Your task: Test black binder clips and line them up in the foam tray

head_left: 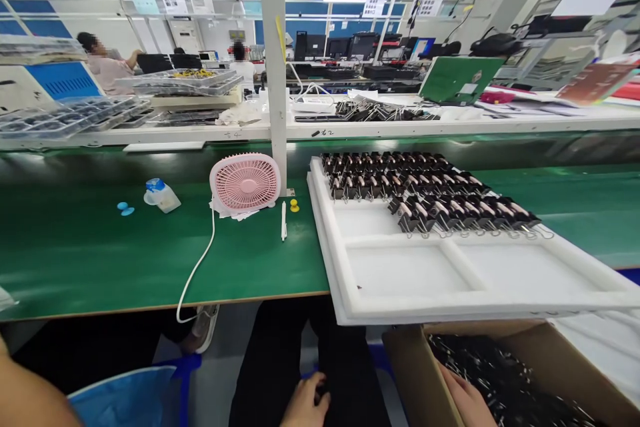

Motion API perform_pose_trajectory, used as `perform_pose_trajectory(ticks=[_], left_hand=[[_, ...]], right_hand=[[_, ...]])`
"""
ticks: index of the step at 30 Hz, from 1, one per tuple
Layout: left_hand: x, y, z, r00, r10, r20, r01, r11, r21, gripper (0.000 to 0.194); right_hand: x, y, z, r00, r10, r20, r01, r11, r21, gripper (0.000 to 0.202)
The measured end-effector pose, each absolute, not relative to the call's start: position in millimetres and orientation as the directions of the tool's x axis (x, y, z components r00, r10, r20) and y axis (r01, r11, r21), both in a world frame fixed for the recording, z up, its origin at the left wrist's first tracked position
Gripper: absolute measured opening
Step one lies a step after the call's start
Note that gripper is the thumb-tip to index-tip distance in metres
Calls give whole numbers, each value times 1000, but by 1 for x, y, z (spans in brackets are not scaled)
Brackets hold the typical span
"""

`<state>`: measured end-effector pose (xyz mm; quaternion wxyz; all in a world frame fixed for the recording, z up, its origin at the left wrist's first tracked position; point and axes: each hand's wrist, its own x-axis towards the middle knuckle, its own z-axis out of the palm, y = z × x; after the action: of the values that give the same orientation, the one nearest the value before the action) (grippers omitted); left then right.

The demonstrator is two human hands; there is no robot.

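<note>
My left hand (307,403) is over my lap at the bottom centre, its fingers curled round something small and dark that I cannot make out. My right hand (465,397) is just inside the left wall of a cardboard box (417,373), fingers stretched out and nothing visible in them. Many black clips with metal wire handles (500,373) fill this box. Above it, a white foam tray (345,280) overhangs the table edge. Three rows of black clips holding pale pieces (450,210) stand on its rear part; its front compartments show bare foam.
A pink fan (246,181) with a white cable, a white pen (284,220), a yellow knob (294,205), blue pieces (125,209) and a small bottle (163,196) are on the green table (100,267). Another person's arm (30,390) and a blue bin (125,400) are at lower left.
</note>
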<state>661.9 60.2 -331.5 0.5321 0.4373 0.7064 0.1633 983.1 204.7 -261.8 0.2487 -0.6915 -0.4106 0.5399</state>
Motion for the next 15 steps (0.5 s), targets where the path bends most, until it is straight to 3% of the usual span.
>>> perform_pose_trajectory(ticks=[6, 15], left_hand=[[663, 61, -332, -57, 801, -596, 432, 558, 709, 49], [665, 60, -355, -56, 835, -548, 422, 517, 744, 51]], right_hand=[[989, 205, -272, 47, 826, -562, 290, -550, -783, 70], [979, 206, -256, 99, 831, -547, 240, -554, -797, 59]])
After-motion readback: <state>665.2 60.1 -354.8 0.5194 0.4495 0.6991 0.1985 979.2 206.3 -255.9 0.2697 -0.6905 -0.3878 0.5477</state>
